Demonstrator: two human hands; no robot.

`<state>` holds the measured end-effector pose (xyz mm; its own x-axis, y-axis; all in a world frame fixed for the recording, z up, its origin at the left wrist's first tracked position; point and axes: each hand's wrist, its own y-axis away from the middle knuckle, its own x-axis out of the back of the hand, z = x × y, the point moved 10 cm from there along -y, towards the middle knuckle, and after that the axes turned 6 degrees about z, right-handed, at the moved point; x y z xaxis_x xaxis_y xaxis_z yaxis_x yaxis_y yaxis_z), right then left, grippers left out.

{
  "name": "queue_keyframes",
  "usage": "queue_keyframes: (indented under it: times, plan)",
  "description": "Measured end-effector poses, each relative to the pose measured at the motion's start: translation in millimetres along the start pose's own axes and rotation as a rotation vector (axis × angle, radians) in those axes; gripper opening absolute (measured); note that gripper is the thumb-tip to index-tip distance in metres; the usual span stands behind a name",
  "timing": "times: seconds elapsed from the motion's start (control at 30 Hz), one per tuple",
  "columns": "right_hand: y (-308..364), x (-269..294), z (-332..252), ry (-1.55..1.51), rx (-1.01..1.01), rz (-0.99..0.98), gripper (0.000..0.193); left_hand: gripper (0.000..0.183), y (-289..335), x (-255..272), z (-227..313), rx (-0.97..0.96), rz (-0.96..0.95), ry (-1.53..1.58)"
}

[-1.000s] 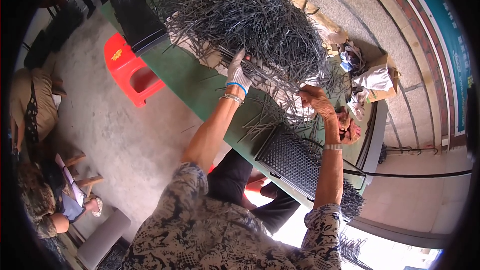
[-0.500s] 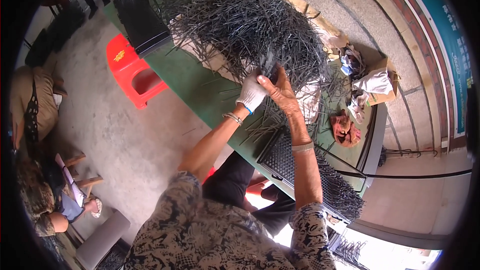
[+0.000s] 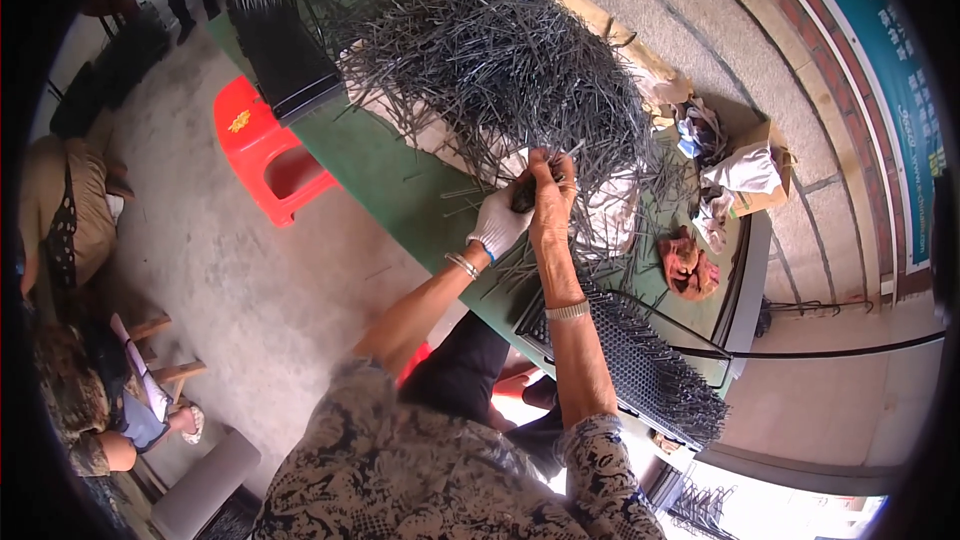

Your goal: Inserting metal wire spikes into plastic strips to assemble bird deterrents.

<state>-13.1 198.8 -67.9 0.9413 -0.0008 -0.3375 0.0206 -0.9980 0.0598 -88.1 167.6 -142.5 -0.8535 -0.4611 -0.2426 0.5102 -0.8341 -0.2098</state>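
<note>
My left hand (image 3: 502,219), in a white knitted glove, is closed round a small bundle of thin dark rods (image 3: 523,196), mostly hidden by the fingers. Right beside it, my bare right hand (image 3: 553,202) has its thumb and fingers pinched together at the bundle's upper end, where a few rod tips poke out. Both hands are over the near edge of a big tangled pile of thin black rods (image 3: 500,60), heaped on a pale cloth (image 3: 608,212). Beneath my right forearm lies a black perforated tray (image 3: 625,350), with many rods standing in its right part.
The green table (image 3: 375,175) also bears another black rod-filled tray (image 3: 285,65), a reddish crumpled cloth (image 3: 688,265) and a cardboard box (image 3: 765,165) with rags. A red plastic stool (image 3: 245,125) stands left of the table. Other people sit at far left and stand at the back.
Both hands have drawn back toward me, off the pile. My right hand has gone from spread fingers to a pinch, and the bundle now shows less above the left glove.
</note>
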Motion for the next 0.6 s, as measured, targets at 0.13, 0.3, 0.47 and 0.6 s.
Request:
queue_keyframes:
  times: [0.13, 0.3, 0.47, 0.6]
  plan:
    - [-1.5, 11.1, -17.3, 0.118, 0.075, -0.019, 0.018, 0.037, 1.1, -8.9, 25.1, -0.055, -0.010, -0.198]
    - [6.8, 13.9, 6.0, 0.115, 0.059, -0.049, 0.025, 0.044, 13.3, 2.7, 2.1, 0.010, -0.069, -0.403]
    - [-3.7, 15.1, -20.3, 0.537, 0.266, -0.034, 0.036, 0.040, 15.4, -4.4, 5.3, 0.030, -0.054, -0.184]
    - [-9.6, 14.9, -34.1, 0.483, 0.376, -0.008, 0.034, 0.040, 9.1, -4.3, 18.0, -0.094, -0.050, -0.194]
